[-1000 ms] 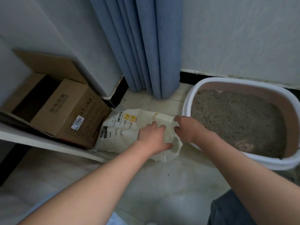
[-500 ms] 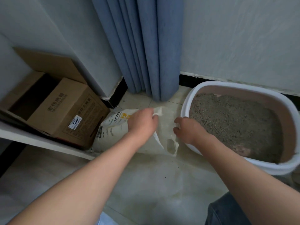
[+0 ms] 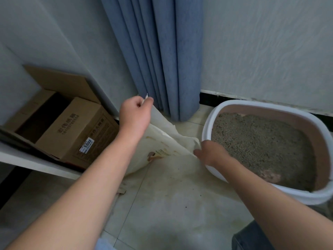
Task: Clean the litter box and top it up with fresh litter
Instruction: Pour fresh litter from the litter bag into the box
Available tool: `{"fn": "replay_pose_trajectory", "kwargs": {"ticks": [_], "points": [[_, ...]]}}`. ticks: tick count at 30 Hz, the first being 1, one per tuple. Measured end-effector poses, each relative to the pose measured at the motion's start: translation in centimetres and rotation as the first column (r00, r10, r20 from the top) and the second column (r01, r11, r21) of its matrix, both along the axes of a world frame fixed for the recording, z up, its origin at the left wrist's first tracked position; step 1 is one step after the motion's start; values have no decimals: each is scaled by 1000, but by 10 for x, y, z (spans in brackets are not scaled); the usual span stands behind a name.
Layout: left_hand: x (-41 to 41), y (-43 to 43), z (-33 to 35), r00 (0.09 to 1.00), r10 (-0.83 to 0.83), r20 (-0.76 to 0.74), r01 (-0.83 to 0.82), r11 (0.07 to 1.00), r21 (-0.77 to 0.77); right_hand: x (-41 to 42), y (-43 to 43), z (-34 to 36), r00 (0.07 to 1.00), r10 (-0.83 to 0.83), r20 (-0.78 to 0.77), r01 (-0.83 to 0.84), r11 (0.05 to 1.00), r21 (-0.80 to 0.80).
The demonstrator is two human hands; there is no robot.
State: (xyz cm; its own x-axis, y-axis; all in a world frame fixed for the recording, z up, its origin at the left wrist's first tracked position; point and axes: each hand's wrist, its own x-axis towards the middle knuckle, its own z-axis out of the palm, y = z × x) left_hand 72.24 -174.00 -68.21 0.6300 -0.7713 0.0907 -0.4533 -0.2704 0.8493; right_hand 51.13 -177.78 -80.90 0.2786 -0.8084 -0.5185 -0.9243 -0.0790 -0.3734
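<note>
A blue curtain [image 3: 158, 51] hangs above a tiled floor [image 3: 171, 204], where a white-rimmed litter box [image 3: 206, 130] holding grey litter stands against the wall at right. A cardboard box [image 3: 75, 130] sits at left. Between them a pale litter bag [image 3: 167, 141] is stretched taut. The left hand [image 3: 135, 116] has its fingers pinching the raised corner, and the right hand [image 3: 209, 152] has its fingers gripping the lower edge beside the rim.

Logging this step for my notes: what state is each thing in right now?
Litter bag: top edge held up, stretched between both hands.
Left hand: pinches the bag's upper corner.
Right hand: grips the bag's lower corner.
Litter box: uncovered, holds grey litter.
Cardboard box: flaps open.
Curtain: hanging, gathered in folds.
</note>
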Motion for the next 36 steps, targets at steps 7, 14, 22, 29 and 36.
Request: {"fn": "replay_pose_trajectory", "kwargs": {"ticks": [7, 14, 22, 29, 36], "points": [[-42, 0, -7, 865, -420, 274, 334, 890, 310, 0, -14, 13, 906, -215, 364, 233, 973, -6], [-78, 8, -25, 671, -678, 299, 343, 642, 686, 0, -8, 34, 807, -320, 497, 307, 945, 110], [-84, 9, -15, 738, -581, 342, 360, 769, 529, 2, -8, 74, 636, -230, 736, 389, 920, -48], [-90, 8, 19, 797, -540, 271, 373, 792, 483, -8, -4, 118, 436, -12, 900, 284, 951, -124], [-63, 1, 9, 592, -655, 469, 298, 719, 628, -27, -13, 101, 518, -82, 852, 327, 939, -109]]}}
